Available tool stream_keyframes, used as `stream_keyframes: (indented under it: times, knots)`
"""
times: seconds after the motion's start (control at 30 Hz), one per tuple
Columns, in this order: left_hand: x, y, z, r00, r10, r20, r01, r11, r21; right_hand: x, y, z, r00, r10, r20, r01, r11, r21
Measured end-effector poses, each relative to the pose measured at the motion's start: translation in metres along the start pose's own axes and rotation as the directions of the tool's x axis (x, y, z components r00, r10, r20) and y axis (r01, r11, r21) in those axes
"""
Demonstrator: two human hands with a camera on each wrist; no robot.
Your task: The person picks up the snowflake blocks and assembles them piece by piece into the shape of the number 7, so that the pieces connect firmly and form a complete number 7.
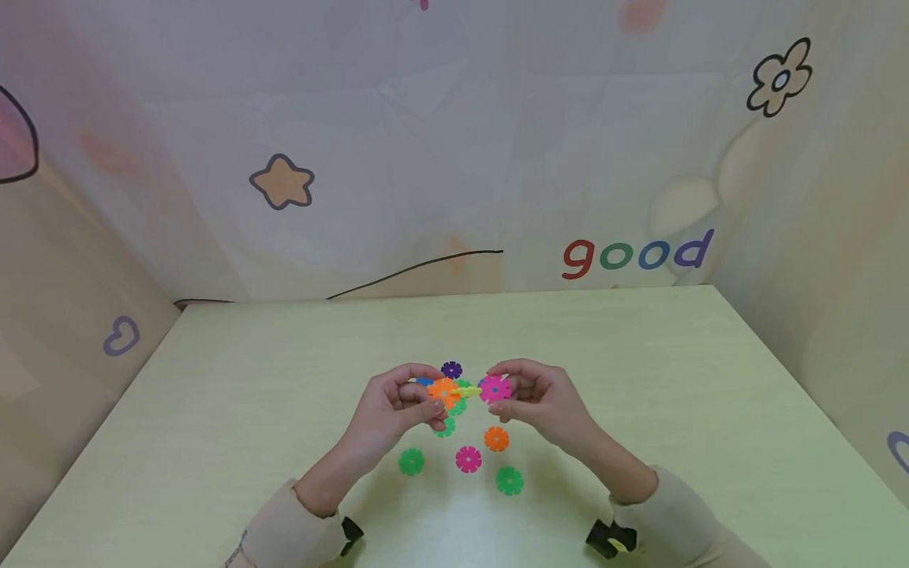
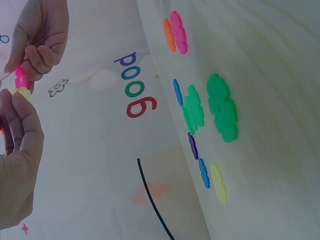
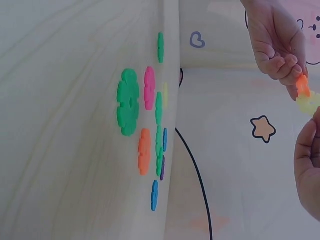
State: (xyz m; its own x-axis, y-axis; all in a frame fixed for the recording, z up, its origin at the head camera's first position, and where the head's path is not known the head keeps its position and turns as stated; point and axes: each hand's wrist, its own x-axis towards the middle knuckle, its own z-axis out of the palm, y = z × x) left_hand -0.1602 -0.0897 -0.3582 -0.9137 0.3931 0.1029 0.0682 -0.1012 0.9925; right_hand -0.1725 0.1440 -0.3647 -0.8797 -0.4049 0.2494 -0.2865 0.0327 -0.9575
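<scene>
My left hand (image 1: pixel 430 397) pinches an orange snowflake disc (image 1: pixel 443 390) above the table. Facing it, my right hand (image 1: pixel 499 392) pinches a pink disc (image 1: pixel 495 389). A yellow disc (image 1: pixel 467 390) sits edge-on between the two and meets both. In the left wrist view my left hand (image 2: pixel 20 150) is low on the left and my right hand (image 2: pixel 42 40) holds the pink disc (image 2: pixel 20 77) over the yellow one (image 2: pixel 22 92). In the right wrist view my left hand (image 3: pixel 275 40) grips the orange disc (image 3: pixel 302 85), with the yellow disc (image 3: pixel 308 102) just below it.
Several loose discs lie on the pale green table (image 1: pixel 639 379) under and before my hands: purple (image 1: pixel 451 369), green (image 1: pixel 411 461), pink (image 1: pixel 468 458), orange (image 1: pixel 496 439), green (image 1: pixel 509 480). Printed walls close in the back and both sides.
</scene>
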Motion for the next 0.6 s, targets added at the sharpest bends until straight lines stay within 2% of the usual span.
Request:
stream_keyframes:
  times: [0.3,0.6]
  knots:
    - [-0.0005,-0.001,0.0033,1.0,0.027,0.013,-0.026,1.0,-0.008,-0.0016,0.0027,0.0027,1.0,-0.014,-0.013,0.014,1.0,0.01]
    - [-0.0013,0.0004,0.0059,0.999,0.02,-0.037,-0.02,1.0,-0.01,-0.0033,0.0038,0.0079,0.997,-0.065,-0.037,0.066,0.998,0.02]
